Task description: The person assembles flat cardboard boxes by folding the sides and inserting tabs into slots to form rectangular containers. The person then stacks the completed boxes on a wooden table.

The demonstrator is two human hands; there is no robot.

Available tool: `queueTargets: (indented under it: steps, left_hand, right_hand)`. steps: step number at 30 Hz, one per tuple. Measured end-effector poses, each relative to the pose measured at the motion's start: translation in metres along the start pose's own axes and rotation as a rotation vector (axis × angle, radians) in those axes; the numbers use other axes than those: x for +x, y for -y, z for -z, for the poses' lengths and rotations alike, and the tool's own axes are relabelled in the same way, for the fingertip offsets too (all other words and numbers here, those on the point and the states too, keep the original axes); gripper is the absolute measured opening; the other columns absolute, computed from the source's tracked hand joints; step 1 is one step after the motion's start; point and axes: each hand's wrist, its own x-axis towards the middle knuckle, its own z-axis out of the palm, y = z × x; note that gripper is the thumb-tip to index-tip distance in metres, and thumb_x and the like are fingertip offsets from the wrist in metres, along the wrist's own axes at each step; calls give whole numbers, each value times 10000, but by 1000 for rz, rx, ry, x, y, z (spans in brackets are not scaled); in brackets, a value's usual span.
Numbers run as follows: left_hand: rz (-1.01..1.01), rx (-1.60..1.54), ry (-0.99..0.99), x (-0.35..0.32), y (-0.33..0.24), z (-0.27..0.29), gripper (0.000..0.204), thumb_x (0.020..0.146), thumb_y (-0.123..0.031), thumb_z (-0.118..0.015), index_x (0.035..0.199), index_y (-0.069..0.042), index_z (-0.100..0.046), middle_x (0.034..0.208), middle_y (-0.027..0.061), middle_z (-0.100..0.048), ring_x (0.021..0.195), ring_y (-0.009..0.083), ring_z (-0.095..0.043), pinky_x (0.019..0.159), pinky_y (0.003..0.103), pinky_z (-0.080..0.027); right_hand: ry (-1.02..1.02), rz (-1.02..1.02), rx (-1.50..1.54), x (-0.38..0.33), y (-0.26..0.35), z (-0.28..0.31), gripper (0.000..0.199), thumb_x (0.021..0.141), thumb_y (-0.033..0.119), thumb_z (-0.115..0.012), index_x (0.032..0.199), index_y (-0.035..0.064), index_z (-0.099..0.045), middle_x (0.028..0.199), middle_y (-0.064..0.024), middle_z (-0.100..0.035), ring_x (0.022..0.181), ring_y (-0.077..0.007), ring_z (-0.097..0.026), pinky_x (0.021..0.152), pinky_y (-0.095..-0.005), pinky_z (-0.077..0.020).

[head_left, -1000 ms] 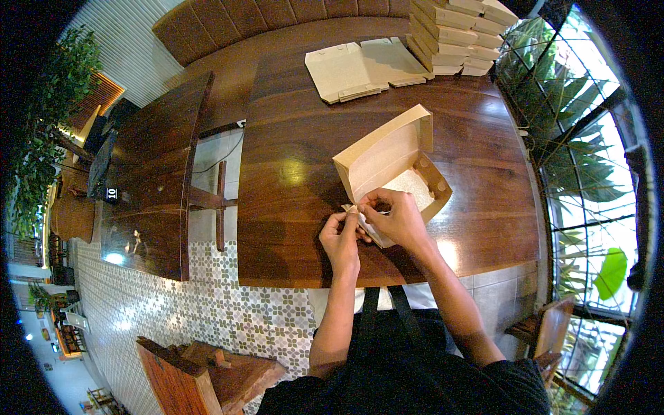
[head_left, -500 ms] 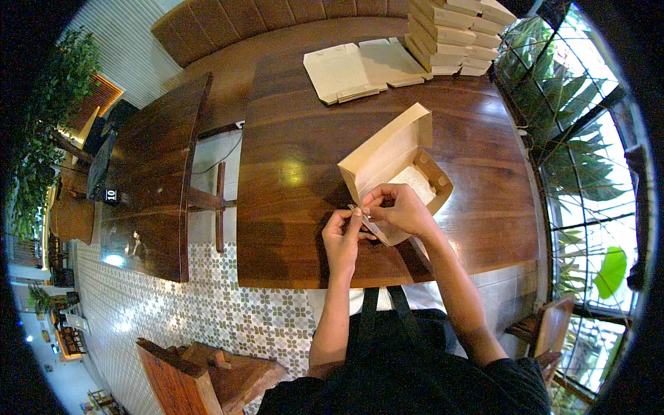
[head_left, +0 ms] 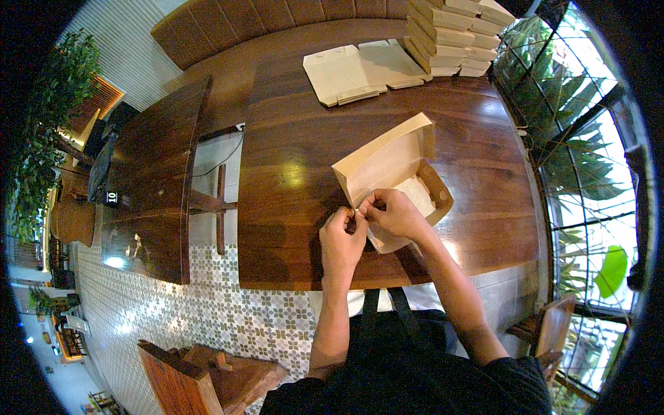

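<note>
A brown cardboard box (head_left: 432, 188) with a pale inside stands on the table in front of me, its lid (head_left: 380, 155) raised and leaning to the left. My left hand (head_left: 342, 235) pinches the near left corner of the box from outside, fingers closed. Against the same corner my right hand (head_left: 393, 211) is pinching too, thumb and fingertips meeting the left hand's fingertips. The exact flap or tab between the fingers is hidden. The right hand covers part of the near wall and box floor.
Flat unfolded box blanks (head_left: 353, 69) lie at the table's far side. Beside them, at the far right, rises a tall stack of folded boxes (head_left: 460, 38). A second wooden table (head_left: 149, 187) stands to the left, and a wooden chair (head_left: 207, 373) at the lower left.
The box has shifted slightly nearer and its lid has tilted a little further left. Both hands remain at the corner, with the left-hand fingers curled in more.
</note>
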Motion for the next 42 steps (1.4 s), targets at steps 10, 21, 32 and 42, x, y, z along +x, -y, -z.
queueTargets:
  steps: [10, 21, 32, 42]
  left_hand:
    - [-21, 210, 21, 19, -24, 9, 240, 956, -166, -697, 894, 66, -717, 848, 297, -708, 815, 471, -717, 716, 507, -553]
    - [-14, 253, 21, 42, -4, 27, 207, 913, -116, -736, 826, 62, -675, 788, 241, -721, 726, 415, -730, 638, 479, -547]
    - [-160, 248, -84, 51, 23, 28, 237, 935, -142, -767, 818, 35, -662, 740, 209, -722, 615, 332, -711, 611, 423, -540]
    - [-5, 278, -29, 63, -13, 40, 246, 1009, -225, -703, 957, 15, -689, 769, 204, -740, 659, 346, -741, 626, 441, -553]
  right_hand:
    - [-164, 146, 8, -24, 25, 8, 193, 988, 138, -710, 1094, -16, -757, 1037, -176, -789, 945, -262, -757, 846, -381, -580]
    - [-764, 106, -37, -69, -2, 84, 285, 940, 169, -797, 1182, 27, -744, 994, -121, -782, 908, -185, -748, 815, -337, -587]
    - [-495, 118, -109, -32, -25, 83, 315, 930, 182, -782, 1160, -27, -732, 1000, -184, -795, 902, -262, -787, 826, -381, -609]
    - [-547, 153, -151, -35, 5, 94, 254, 950, 64, -707, 1186, -28, -711, 1001, -229, -778, 894, -296, -790, 788, -404, -610]
